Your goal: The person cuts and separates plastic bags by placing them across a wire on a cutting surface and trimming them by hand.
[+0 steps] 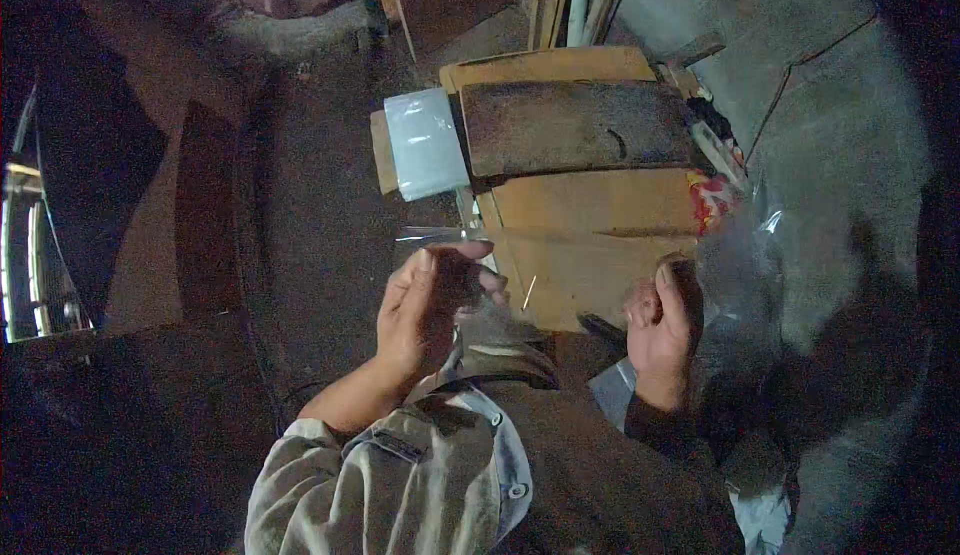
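A clear plastic bag (740, 255) is stretched between my hands, in front of my chest and over the light wooden board (590, 290). My left hand (425, 300) has its fingers bent around the near left part of the plastic, where a shiny edge shows above the fingers. My right hand (662, 317) is closed with the thumb up, gripping the right part, and more plastic spreads beyond it. A thin bright sliver (529, 293) shows between the hands; I cannot make out what it is.
A stack of clear plastic bags (427, 145) lies at the board's left edge. Behind it is a dark rectangular board (580, 130). A red printed wrapper (711, 202) sits at the right edge. Wooden strips (548, 0) lean at the back.
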A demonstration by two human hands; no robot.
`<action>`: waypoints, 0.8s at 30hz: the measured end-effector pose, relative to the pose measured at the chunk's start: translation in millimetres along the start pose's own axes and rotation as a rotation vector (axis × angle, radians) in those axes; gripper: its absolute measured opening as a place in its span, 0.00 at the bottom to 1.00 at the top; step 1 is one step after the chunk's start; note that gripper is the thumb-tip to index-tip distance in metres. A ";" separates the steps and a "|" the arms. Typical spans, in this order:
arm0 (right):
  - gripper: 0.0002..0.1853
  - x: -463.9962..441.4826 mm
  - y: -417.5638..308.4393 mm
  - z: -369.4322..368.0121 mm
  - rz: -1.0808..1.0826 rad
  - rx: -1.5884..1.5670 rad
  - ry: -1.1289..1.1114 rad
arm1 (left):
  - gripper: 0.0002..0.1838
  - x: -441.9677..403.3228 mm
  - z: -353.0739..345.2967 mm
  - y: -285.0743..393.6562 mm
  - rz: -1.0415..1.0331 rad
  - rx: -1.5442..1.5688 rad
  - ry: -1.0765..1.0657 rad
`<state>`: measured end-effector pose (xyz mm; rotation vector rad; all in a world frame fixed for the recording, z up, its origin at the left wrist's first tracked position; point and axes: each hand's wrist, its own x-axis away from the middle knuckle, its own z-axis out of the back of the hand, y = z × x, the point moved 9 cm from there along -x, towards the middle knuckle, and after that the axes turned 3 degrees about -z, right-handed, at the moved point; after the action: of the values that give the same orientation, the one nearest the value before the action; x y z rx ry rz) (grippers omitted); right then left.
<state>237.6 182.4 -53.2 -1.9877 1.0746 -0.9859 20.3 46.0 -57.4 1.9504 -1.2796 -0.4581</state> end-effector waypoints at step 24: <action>0.06 -34.8 -6.8 -74.5 -0.032 1.025 -0.997 | 0.06 -71.3 46.8 94.5 0.131 -0.546 -0.212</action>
<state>163.9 201.4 -21.3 -1.2848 -0.0640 -0.2912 -100.3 70.4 -24.8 1.3810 -1.2401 -0.8642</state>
